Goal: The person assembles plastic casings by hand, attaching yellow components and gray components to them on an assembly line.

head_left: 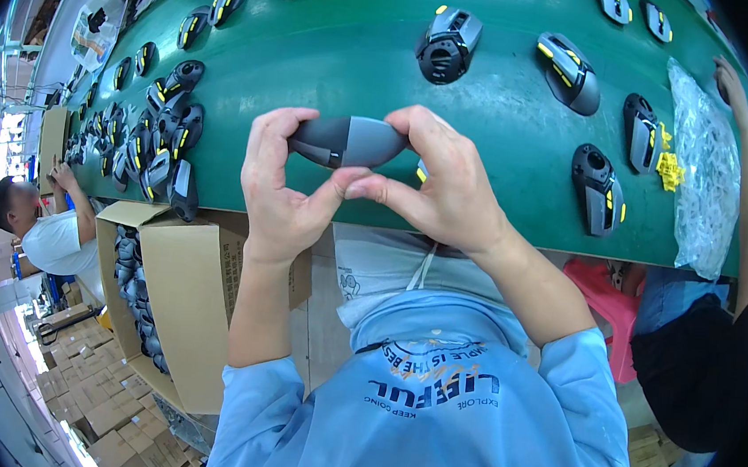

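Between my two hands, above the near edge of the green table, I hold a grey computer mouse (346, 140) crosswise. Its smooth curved surface is dark on the left half and lighter grey on the right. My left hand (275, 194) is closed on the dark end, and my right hand (449, 187) grips the lighter end. Both thumbs meet at its near side. Beyond my hands lie a mouse with an open round base (448, 46) and another with yellow strips (569, 74). A small part of another piece shows behind my right hand; the rest is hidden.
Many black-and-yellow mice (165, 126) pile up at the left of the green table (344, 62). More lie at right, near yellow pieces (669, 170) and a clear plastic bag (704, 173). A carton of grey shells (181, 306) stands below left. Other people are at both sides.
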Motion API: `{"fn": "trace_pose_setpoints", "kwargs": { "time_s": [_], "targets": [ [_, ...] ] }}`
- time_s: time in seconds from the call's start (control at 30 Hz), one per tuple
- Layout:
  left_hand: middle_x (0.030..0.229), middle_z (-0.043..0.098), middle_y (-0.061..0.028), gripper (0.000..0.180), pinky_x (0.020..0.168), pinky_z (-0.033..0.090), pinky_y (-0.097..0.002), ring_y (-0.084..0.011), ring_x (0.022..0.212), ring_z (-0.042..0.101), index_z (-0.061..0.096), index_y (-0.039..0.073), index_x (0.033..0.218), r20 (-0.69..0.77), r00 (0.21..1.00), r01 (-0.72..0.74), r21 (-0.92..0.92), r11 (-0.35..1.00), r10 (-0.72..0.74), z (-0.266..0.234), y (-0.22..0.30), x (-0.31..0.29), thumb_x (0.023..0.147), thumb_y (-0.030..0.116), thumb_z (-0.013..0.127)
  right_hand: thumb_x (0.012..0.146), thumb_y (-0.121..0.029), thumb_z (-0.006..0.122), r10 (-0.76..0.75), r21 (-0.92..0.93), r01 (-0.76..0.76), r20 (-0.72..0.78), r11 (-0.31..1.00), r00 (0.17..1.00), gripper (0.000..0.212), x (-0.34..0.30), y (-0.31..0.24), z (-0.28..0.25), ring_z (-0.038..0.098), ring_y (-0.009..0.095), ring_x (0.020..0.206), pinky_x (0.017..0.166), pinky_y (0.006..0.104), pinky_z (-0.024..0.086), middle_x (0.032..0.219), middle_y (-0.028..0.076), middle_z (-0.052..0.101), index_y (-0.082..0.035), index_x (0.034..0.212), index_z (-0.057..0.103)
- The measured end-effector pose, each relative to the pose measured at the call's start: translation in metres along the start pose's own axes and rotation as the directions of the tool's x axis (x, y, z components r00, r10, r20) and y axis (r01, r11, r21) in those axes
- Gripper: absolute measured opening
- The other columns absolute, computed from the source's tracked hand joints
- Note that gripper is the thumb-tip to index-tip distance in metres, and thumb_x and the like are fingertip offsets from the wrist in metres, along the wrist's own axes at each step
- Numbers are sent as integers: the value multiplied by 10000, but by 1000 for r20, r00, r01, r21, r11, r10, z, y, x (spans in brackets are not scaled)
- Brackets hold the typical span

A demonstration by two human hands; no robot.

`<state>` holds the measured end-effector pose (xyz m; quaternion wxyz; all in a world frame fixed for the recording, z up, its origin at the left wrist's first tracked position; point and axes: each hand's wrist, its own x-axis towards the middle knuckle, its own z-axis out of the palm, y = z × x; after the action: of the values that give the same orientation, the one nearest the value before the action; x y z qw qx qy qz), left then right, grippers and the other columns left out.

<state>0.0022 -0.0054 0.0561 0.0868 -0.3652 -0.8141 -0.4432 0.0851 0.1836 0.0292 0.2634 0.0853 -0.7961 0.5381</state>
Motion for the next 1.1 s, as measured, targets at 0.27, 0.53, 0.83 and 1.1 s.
{"fn": "trace_pose_setpoints", "kwargs": {
  "time_s": [0.27, 0.53, 0.83, 1.1],
  "targets": [
    [1046, 594, -80, 539, 783, 493, -301, -159, 917, 580, 574, -11, 1212, 151, 986, 84, -62, 995, -74, -21, -18, 7, 783, 162, 852, 758, -368, 910, 112, 69, -122, 136, 990, 984, 680, 13, -3, -4, 669, 307, 1036, 826, 383, 563, 1134, 175, 652, 16, 1214, 583],
    [670, 577, -11, 644, 444, 383, -268, -121, 544, 539, 670, 49, 836, -51, 591, 747, -342, 570, -805, -62, -212, 149, 948, 678, 590, 798, -154, 852, 271, 244, -297, 136, 923, 953, 524, -21, 4, -71, 724, 265, 1028, 902, 362, 589, 1172, 155, 714, 1, 1259, 657],
    [1465, 477, -320, 769, 1090, 400, -557, -527, 1343, 449, 639, 30, 1321, -209, 978, 184, 805, 564, -21, 28, -248, 239, 940, 686, 520, 764, -123, 859, 373, 138, -371, 10, 918, 928, 355, -72, 9, -101, 723, 289, 844, 772, 369, 564, 985, 144, 752, -14, 1079, 739],
    [1448, 547, -299, 834, 1147, 396, -474, -428, 1352, 521, 487, -63, 1464, 35, 955, 151, 800, 580, -296, -35, -344, 269, 924, 544, 672, 917, -157, 767, 53, 47, -57, 80, 997, 995, 211, -56, -19, -155, 694, 267, 917, 782, 389, 563, 997, 77, 736, -60, 1103, 745]
  ]
}}
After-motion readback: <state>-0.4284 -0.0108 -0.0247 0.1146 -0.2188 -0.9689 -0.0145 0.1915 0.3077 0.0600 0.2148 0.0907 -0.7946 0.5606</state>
